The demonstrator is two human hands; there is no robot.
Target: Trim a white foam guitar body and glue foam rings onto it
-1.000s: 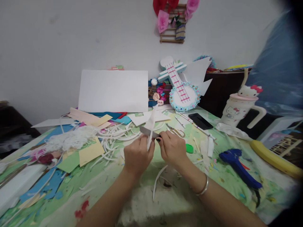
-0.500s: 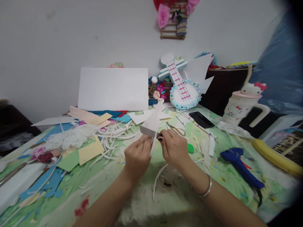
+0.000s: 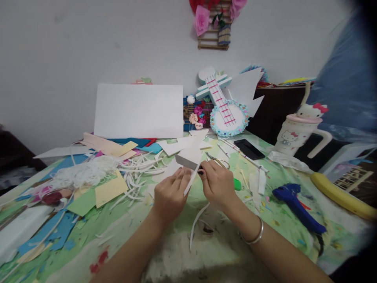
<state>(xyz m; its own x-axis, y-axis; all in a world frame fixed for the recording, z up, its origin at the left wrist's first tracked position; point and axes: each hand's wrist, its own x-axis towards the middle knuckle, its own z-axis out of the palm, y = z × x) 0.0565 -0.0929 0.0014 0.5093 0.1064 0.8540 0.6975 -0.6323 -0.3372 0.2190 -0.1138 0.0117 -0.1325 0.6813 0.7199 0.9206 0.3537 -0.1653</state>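
A pointed white cardboard piece (image 3: 193,150) with a shaded grey side stands up between my hands, its tip leaning away to the right. My left hand (image 3: 172,193) is closed on its near left part, the fingertips pressed together against it. With thumb and forefinger, my right hand (image 3: 218,181) pinches at the piece's right corner; the pinched spot is partly hidden. Below that hand a narrow white strip (image 3: 193,228) curves down over the cloth; whether it is held cannot be seen. Just beyond the right hand lie scissors (image 3: 218,160).
Loose white strips (image 3: 135,181) and coloured paper scraps (image 3: 111,189) cover the left side. A blue glue gun (image 3: 299,206), a banana (image 3: 341,196), a phone (image 3: 249,149) and a cup (image 3: 297,133) are on the right. Behind stand a white board (image 3: 138,112) and a paper lute (image 3: 229,118).
The cardboard piece has turned slightly, its tip swinging to the right. My left fingers lie flatter against it. My right hand keeps its pinch, and the view has shifted a little.
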